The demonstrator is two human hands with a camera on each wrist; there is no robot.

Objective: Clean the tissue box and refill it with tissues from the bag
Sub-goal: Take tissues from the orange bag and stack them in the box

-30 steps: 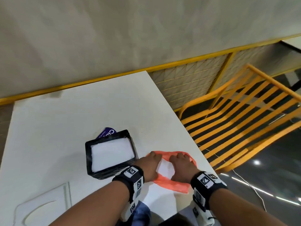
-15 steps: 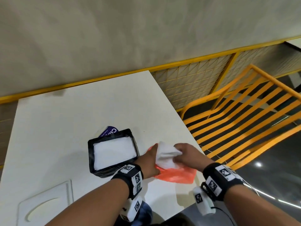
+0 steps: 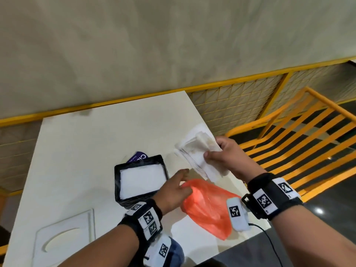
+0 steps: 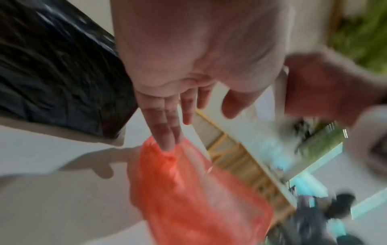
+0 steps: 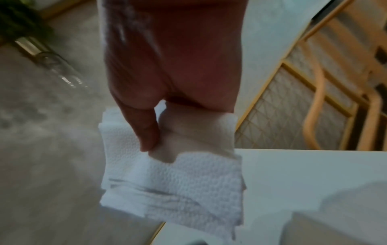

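Observation:
The black tissue box (image 3: 117, 182) stands on the white table (image 3: 81, 143), its top off and white tissues (image 3: 141, 177) lying inside. Right of it lies the orange plastic bag (image 3: 209, 206). My left hand (image 3: 183, 182) has straight fingers, and in the left wrist view its fingertips (image 4: 167, 144) touch the mouth of the bag (image 4: 188, 190). My right hand (image 3: 212, 151) holds a stack of white tissues (image 3: 198, 157) in the air above the bag and the table's right edge. In the right wrist view the thumb and fingers pinch that stack (image 5: 171, 174).
A white lid with an oval cut-out (image 3: 65, 237) lies at the table's front left. A purple packet (image 3: 137, 158) peeks out behind the box. An orange slatted chair (image 3: 300, 143) stands right of the table, and a yellow-framed partition (image 3: 240, 105) runs behind.
My right hand has pulled the stack of tissues out of the orange bag and lifted it up and away. My left hand has stayed at the bag's mouth.

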